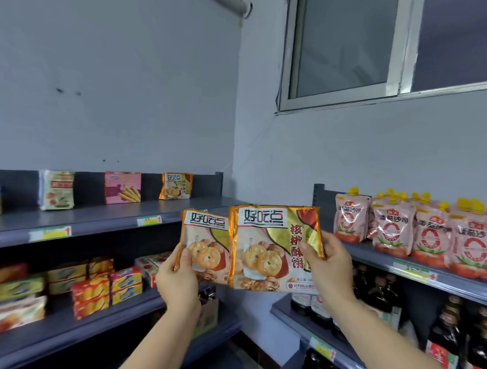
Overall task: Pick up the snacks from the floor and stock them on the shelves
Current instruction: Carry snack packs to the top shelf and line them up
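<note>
We hold both packs mid-air near the top shelf: left hand pinches left pack, right hand pinches right pack. Risk: slick foil w/ edge-only grip may slip.

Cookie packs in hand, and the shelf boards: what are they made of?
Both cookie packs: likely metallised plastic film, glossy; the gold edges glint and crinkle. Shelf boards: probably painted sheet metal, matte dark grey, with a thin folded front lip.

Bare left forearm, bare right forearm, bare left grip, bare right grip
</note>
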